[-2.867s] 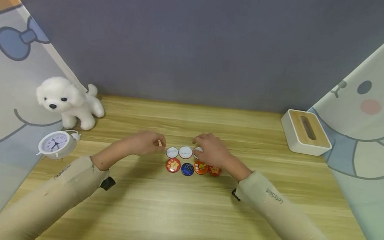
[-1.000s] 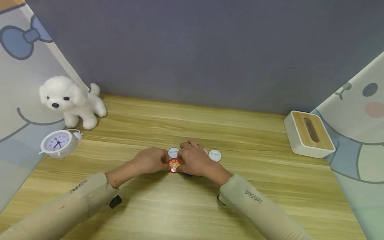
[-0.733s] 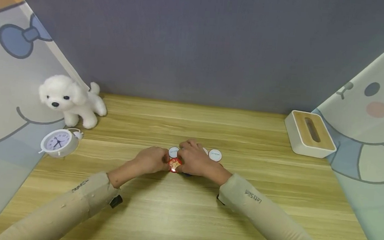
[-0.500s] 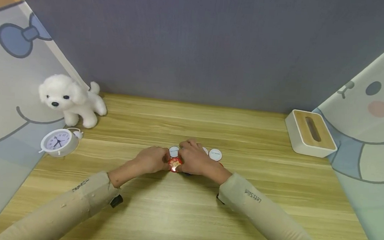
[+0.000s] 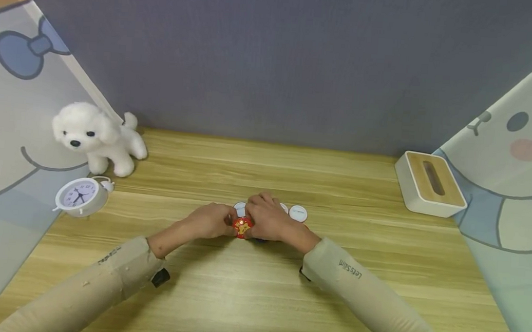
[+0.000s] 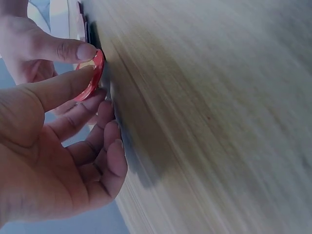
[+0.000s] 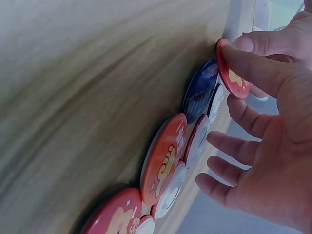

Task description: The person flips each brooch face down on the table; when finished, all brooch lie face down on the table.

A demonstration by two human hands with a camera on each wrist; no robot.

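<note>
Grips a red badge (image 5: 242, 227) with a yellow figure near the middle of the desk (image 5: 237, 308), pinched at the rim by thumb and fingertip of both left hand (image 5: 211, 221) and right hand (image 5: 269, 218). Cannot tell whether touching the desk underneath. Shows just beside it a blue badge (image 7: 200, 92), then an orange badge (image 7: 163, 161) with white characters too soft to read, then a second red badge (image 7: 114, 217) cut off below. Shows white badge backs (image 5: 298, 213) toward the far edge, partly hidden by the right hand from the head view. Reads "LetsSlim" on the right sleeve (image 5: 368, 296); cannot make out the lettering on the left sleeve (image 5: 86, 287). Includes an alarm clock (image 5: 80, 197) at the left edge, with tiny numerals, a toy dog (image 5: 98, 136) at the far left corner and a tissue box (image 5: 430, 183) at the far right.
</note>
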